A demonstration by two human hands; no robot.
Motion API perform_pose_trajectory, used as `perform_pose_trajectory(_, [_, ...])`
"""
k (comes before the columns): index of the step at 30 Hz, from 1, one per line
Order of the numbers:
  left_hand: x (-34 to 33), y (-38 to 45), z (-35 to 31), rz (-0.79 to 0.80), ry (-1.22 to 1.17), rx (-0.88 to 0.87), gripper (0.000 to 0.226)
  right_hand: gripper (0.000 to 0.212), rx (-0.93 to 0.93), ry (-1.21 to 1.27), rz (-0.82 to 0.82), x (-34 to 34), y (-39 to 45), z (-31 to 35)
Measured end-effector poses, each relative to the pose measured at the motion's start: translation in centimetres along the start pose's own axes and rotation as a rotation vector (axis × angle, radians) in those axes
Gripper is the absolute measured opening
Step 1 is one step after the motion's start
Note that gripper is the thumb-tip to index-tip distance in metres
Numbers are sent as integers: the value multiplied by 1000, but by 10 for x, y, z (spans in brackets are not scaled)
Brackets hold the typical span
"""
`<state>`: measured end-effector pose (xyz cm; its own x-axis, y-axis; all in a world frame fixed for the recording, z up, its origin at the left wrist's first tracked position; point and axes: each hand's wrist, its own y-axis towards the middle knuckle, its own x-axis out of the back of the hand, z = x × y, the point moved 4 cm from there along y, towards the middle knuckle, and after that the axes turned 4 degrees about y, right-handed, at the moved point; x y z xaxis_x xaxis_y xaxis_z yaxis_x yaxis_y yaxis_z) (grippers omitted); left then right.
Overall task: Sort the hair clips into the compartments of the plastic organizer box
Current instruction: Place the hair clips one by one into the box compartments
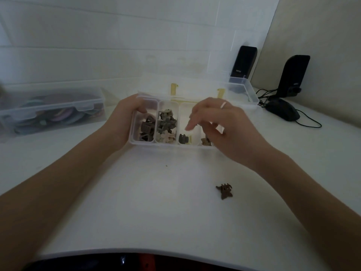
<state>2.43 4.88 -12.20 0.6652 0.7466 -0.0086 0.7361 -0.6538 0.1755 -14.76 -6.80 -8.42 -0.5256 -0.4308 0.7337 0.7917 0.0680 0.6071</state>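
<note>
**Loose brown clip lies near-side of right hand, below the box**

White surface [156,202] carries everything. Plastic organizer box [134,142] sits mid-surface, lid hinged open toward the wall, one row of four compartments running left to right. From the left: first holds brown clips [146,128], second grey-green clips [166,121] with a few cream ones at its near end, third a single dark clip [183,138], fourth tan clips [206,141], mostly hidden by the hand.

Left hand [125,116] grips the box's left end, thumb curled over the far-left rim, steadying it. Right hand [220,130] hovers over the third and fourth compartments, fingers loosely spread and pointing down-left; the grip looks empty, though motion blur there makes that a guess.

Last loose brown clip [224,190] lies on the surface, well apart from the box, toward the person and slightly right of the right hand. Its long axis runs roughly left-right, teeth up. Right hand is clearly nearer; left is busy and across the box.

Judgement: next move is right hand pulling back toward the body and down, then carrying across to the leftmost compartment.
</note>
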Motion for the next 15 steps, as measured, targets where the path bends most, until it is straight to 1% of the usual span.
perform_pose_trajectory(2, [2,1,1,-11,18,-3,25,45,74,-140,75,-7,-1,0])
perform_pose_trajectory(4, [3,1,1,-9,25,-14,27,43,129,-252,130,-13,0,1])
perform_pose_trajectory(7, [1,1,1,21,0,-28,26,41,122,-387,173,-18,1,0])
perform_pose_trajectory(10, [-2,2,2,66,28,-57,29,40,53,-424,168,-16,2,-1])
perform_pose_trajectory(12, [-4,2,2,79,28,-71,29,47,22,-422,148,-12,3,0])
perform_pose_trajectory(14, [-6,2,0,71,12,-99,28,38,9,-435,117,-9,3,0])
perform_pose_trajectory(15, [-7,2,-1,64,7,-112,28,37,6,-437,94,-8,3,-1])
